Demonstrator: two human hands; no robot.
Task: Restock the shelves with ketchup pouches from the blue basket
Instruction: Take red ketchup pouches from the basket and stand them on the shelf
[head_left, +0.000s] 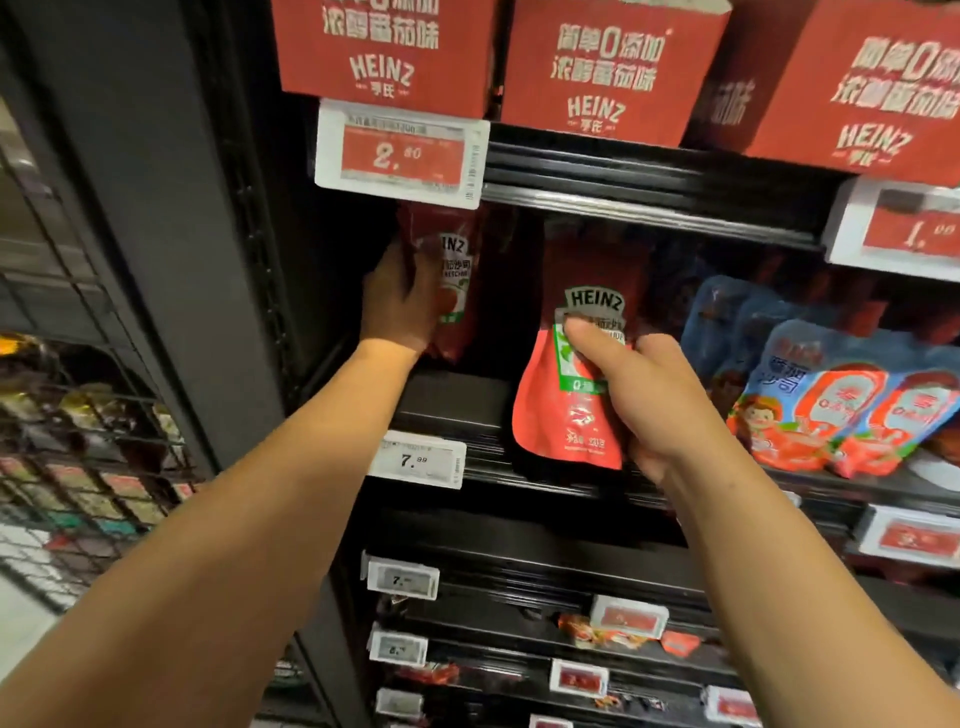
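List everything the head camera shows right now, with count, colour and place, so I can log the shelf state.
Red Heinz ketchup pouches: two; one at the shelf's left end, one mid-shelf, each in a hand.
Red Heinz cardboard cartons: three, top shelf.
Blue-and-red sauce pouches: several, exact count unclear, right of the middle shelf.
White-framed price tags: many, on the shelf edges.
Black shelf: middle level, bare between the hands.
Wire-mesh rack: one, dark, far left, holding blurred goods.
Left hand: gripping the left pouch.
Right hand: fingers on the middle pouch.
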